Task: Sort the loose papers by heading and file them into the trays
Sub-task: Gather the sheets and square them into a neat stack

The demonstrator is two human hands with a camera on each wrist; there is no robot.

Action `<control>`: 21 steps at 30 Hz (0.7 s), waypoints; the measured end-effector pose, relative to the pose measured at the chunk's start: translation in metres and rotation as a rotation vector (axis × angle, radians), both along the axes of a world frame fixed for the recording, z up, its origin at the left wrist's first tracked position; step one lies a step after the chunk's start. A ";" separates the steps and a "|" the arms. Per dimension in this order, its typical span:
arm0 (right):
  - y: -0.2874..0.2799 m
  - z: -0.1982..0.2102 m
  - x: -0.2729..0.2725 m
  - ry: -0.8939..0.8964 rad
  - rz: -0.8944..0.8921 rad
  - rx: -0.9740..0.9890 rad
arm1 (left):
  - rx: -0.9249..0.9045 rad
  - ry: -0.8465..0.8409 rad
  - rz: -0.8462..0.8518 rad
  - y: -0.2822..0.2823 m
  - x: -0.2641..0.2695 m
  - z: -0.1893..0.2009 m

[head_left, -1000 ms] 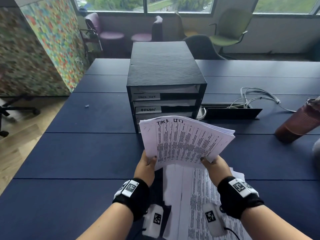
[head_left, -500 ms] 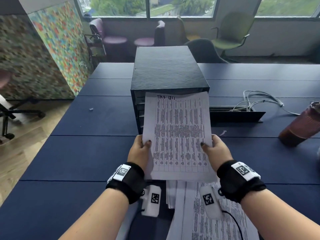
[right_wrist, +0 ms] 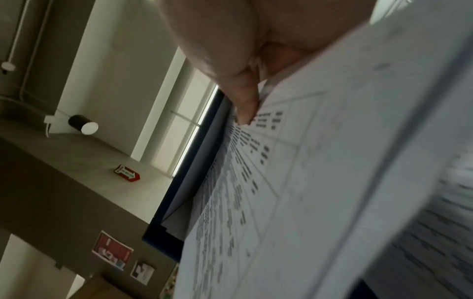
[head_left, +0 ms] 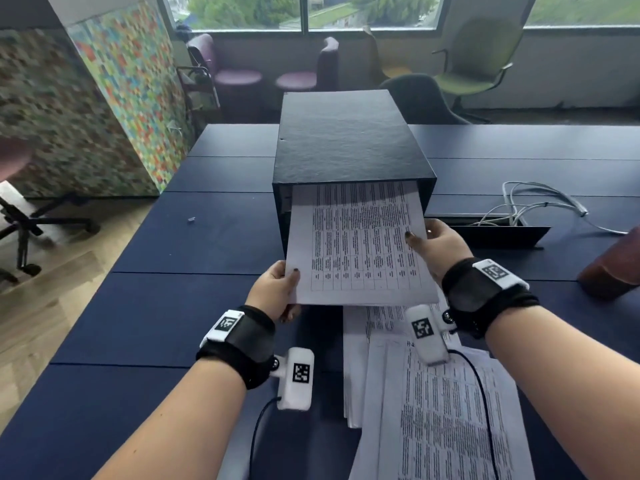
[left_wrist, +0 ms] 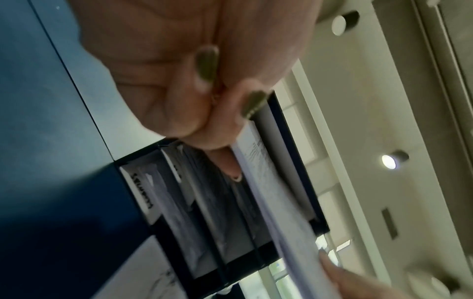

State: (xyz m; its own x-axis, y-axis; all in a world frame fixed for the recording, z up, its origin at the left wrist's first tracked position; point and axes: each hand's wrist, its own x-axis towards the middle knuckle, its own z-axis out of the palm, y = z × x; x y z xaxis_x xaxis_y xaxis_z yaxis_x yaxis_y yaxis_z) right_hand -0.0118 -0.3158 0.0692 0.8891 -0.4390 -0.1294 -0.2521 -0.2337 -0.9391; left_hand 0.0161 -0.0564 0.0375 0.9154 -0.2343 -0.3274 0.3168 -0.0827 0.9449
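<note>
A stack of printed papers point(head_left: 360, 244) slopes up into the top slot of the black tray box point(head_left: 346, 140); its heading end is hidden inside. My left hand point(head_left: 277, 289) pinches the stack's near left corner, thumb on top. My right hand point(head_left: 436, 244) pinches the right edge, thumb on the sheet. In the left wrist view the paper stack point(left_wrist: 271, 192) enters above the lower labelled trays point(left_wrist: 199, 218). The right wrist view shows my thumb point(right_wrist: 243, 105) lying on the printed sheet point(right_wrist: 294, 192). More loose papers point(head_left: 433, 410) lie spread on the table near me.
The dark blue table point(head_left: 156, 323) holds a cable hatch point(head_left: 498, 233) with white cables point(head_left: 540, 202) right of the box, and a brown bottle point(head_left: 613, 268) at the right edge. Chairs point(head_left: 481, 64) stand beyond the table, a colourful partition point(head_left: 104, 98) at left.
Both hands have carried the stack forward from above the loose papers and pushed its heading end into the box's top slot; the handwritten heading is now out of sight.
</note>
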 end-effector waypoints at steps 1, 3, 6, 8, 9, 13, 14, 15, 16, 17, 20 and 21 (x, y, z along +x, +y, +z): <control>0.000 0.005 0.001 0.040 0.030 -0.028 | -0.012 0.009 0.014 -0.002 0.004 0.003; -0.002 0.011 0.003 0.172 0.082 -0.067 | -0.034 0.032 0.052 -0.006 0.015 0.008; -0.003 0.017 -0.001 0.306 0.156 0.130 | -0.100 0.083 0.131 -0.014 0.030 0.018; -0.007 0.017 0.002 0.277 0.098 0.240 | -0.165 0.111 0.164 -0.020 0.039 0.025; -0.008 0.019 0.004 0.240 0.048 0.298 | -0.202 0.124 0.185 -0.024 0.043 0.030; -0.006 0.032 0.022 0.117 -0.094 0.535 | -0.455 0.174 0.278 -0.037 0.056 0.047; -0.005 0.035 0.027 0.079 -0.108 0.572 | -0.500 0.174 0.301 -0.040 0.059 0.049; -0.003 0.038 0.032 0.038 -0.109 0.613 | -0.532 0.166 0.320 -0.044 0.062 0.052; 0.000 0.040 0.036 -0.001 -0.108 0.656 | -0.552 0.150 0.329 -0.047 0.065 0.054; 0.002 0.042 0.040 -0.033 -0.109 0.694 | -0.560 0.128 0.330 -0.050 0.068 0.055; 0.007 0.044 0.054 -0.116 -0.167 0.765 | -0.490 0.022 0.270 -0.059 0.078 0.053; 0.008 0.044 0.058 -0.138 -0.185 0.770 | -0.452 -0.010 0.247 -0.062 0.081 0.052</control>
